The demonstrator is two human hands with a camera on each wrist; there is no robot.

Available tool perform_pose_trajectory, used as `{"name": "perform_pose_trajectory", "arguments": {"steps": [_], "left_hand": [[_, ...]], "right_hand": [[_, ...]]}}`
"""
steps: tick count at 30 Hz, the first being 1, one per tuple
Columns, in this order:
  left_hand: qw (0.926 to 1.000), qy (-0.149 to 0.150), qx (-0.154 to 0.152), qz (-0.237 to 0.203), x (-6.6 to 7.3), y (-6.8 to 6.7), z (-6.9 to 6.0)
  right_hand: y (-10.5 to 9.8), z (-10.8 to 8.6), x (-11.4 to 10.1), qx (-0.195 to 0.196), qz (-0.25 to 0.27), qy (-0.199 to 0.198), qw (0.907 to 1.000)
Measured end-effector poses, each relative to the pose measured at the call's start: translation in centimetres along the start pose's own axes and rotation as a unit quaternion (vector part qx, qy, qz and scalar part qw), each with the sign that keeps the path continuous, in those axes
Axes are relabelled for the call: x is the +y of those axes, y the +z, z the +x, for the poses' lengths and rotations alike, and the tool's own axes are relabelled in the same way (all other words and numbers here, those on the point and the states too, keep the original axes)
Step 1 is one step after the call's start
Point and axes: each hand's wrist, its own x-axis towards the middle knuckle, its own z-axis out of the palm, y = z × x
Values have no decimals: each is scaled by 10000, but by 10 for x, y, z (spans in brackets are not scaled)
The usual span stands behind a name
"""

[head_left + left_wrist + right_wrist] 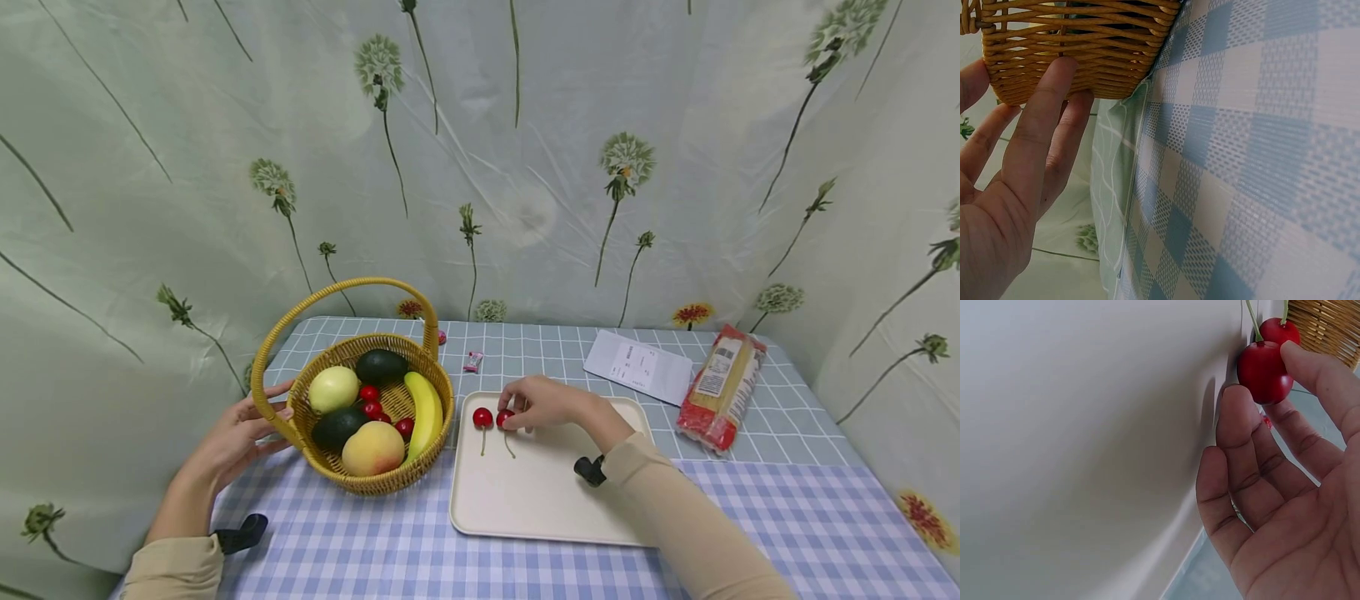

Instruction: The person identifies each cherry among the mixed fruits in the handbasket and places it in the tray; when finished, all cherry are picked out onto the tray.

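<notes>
A wicker basket (405,477) at the left holds a banana (424,414), a peach (372,448), two dark green fruits, a pale round fruit (333,390) and several cherries. My left hand (238,437) touches the basket's left side with fingers extended; the left wrist view shows its fingertips against the weave. Over the cream tray (525,508), my right hand (546,403) pinches a red cherry (1264,372) between thumb and fingers, its stem pointing away. Another cherry (482,417) lies on the tray just left of it.
Behind the tray are a small wrapped candy (472,362) and a white labelled packet (637,364). A red and clear package (722,388) lies at the right on the checked cloth (360,542). A patterned curtain (525,167) hangs behind the table.
</notes>
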Motion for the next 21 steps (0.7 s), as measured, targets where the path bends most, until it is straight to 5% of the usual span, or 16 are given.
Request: {"name": "perform_pose_trajectory", "arguments": {"steps": [21], "left_hand": [[10000,-21,0,-57,-1,0,0]], "right_hand": [[-3,-1,2,-26,29,122,9999]]}}
